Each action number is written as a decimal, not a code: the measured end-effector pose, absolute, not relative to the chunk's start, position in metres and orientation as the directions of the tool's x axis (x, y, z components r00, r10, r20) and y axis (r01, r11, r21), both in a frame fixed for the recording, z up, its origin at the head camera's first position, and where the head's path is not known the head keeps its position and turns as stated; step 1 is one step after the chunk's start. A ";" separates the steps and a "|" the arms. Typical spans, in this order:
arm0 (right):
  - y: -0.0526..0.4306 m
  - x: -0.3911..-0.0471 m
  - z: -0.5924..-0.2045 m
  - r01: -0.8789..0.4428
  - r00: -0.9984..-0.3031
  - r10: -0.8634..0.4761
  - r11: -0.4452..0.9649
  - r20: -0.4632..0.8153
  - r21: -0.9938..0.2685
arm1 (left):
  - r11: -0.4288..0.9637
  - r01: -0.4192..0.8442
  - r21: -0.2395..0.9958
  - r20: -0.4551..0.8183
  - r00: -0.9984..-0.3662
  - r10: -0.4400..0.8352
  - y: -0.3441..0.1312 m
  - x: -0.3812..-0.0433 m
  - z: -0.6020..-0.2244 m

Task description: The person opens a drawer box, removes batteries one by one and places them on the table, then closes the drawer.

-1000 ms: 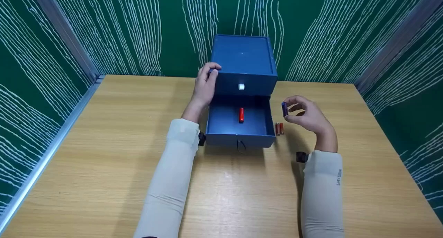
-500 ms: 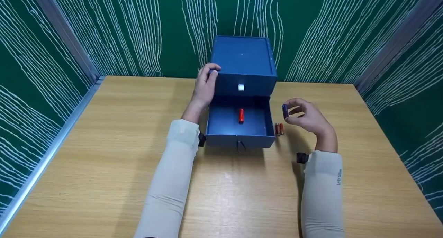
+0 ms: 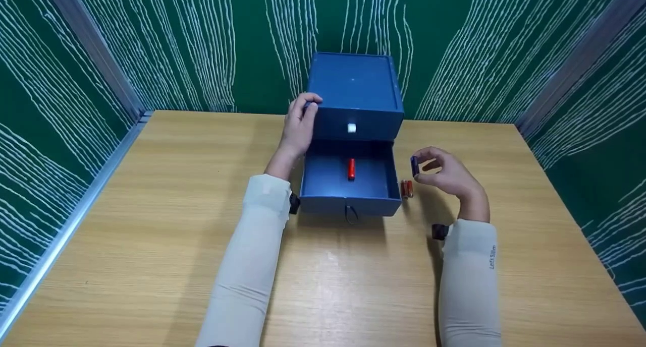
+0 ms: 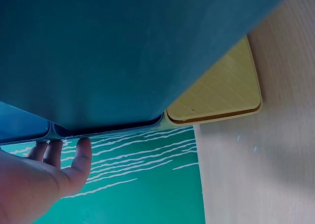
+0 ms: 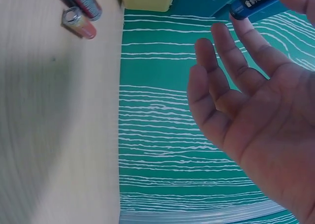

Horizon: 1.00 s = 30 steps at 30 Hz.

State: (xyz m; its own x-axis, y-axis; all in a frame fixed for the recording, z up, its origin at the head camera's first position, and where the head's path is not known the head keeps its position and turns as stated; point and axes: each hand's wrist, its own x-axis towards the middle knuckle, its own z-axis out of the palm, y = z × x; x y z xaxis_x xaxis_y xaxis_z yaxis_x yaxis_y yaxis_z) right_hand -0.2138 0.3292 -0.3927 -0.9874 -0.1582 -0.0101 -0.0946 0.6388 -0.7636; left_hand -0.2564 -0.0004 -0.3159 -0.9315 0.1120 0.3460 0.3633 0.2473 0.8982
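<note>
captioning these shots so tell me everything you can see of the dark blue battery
The battery is a small, dark blue cylinder with a smooth, slightly shiny look. The right wrist view shows pale markings on its side, too small to read, and only part of its body. The right hand pinches it near its ends; nothing else visibly touches it. In the head view it stands nearly upright with a slight tilt, held off the table, to the right of the open drawer.

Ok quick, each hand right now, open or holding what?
Left hand: holding the blue cabinet by a corner.
Right hand: pinching a blue battery.
</note>
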 end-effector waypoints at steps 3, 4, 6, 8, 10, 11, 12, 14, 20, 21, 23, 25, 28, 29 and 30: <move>0.330 -0.216 -0.397 -0.057 -0.989 -0.142 0.657 -0.050 -0.751 | 0.238 0.363 0.901 0.346 -0.932 0.111 -0.001 -0.256 -0.316; 0.330 -0.216 -0.398 -0.048 -0.988 -0.139 0.665 -0.061 -0.745 | 0.238 0.363 0.901 0.346 -0.932 0.111 -0.001 -0.256 -0.316; 0.330 -0.217 -0.400 -0.033 -0.988 -0.133 0.681 -0.079 -0.731 | 0.236 0.367 0.900 0.351 -0.930 0.110 -0.001 -0.256 -0.315; 0.330 -0.218 -0.402 -0.026 -0.987 -0.132 0.696 -0.092 -0.718 | 0.238 0.369 0.899 0.353 -0.929 0.107 -0.001 -0.256 -0.315; 0.331 -0.219 -0.404 -0.020 -0.986 -0.131 0.706 -0.103 -0.708 | 0.242 0.364 0.899 0.348 -0.931 0.106 -0.001 -0.256 -0.315; 0.332 -0.219 -0.405 -0.016 -0.985 -0.131 0.709 -0.109 -0.705 | 0.243 0.363 0.900 0.348 -0.932 0.105 -0.001 -0.256 -0.315; 0.332 -0.220 -0.406 -0.014 -0.985 -0.132 0.712 -0.115 -0.702 | 0.243 0.361 0.900 0.345 -0.933 0.105 -0.001 -0.256 -0.315; 0.333 -0.220 -0.409 -0.011 -0.983 -0.134 0.718 -0.123 -0.696 | 0.244 0.357 0.902 0.341 -0.934 0.105 -0.001 -0.256 -0.315; 0.335 -0.221 -0.414 -0.012 -0.983 -0.132 0.742 -0.128 -0.670 | 0.228 0.371 0.900 0.356 -0.929 0.102 -0.001 -0.256 -0.315; 0.335 -0.221 -0.414 -0.011 -0.983 -0.130 0.746 -0.130 -0.666 | 0.222 0.376 0.900 0.362 -0.927 0.102 -0.001 -0.257 -0.315; 0.335 -0.220 -0.415 -0.003 -0.980 -0.133 0.753 -0.147 -0.658 | 0.211 0.382 0.900 0.368 -0.924 0.103 -0.001 -0.258 -0.315; 0.336 -0.221 -0.415 0.024 -0.977 -0.119 0.759 -0.175 -0.650 | 0.207 0.382 0.901 0.367 -0.924 0.107 -0.001 -0.258 -0.316; 0.337 -0.221 -0.416 0.051 -0.970 -0.113 0.771 -0.216 -0.635 | 0.202 0.380 0.903 0.363 -0.925 0.116 -0.001 -0.258 -0.317; 0.337 -0.221 -0.417 0.057 -0.968 -0.112 0.774 -0.224 -0.630 | 0.201 0.379 0.903 0.362 -0.925 0.119 -0.001 -0.258 -0.317; 0.337 -0.221 -0.417 0.059 -0.967 -0.111 0.778 -0.231 -0.625 | 0.203 0.378 0.903 0.360 -0.925 0.121 -0.001 -0.258 -0.317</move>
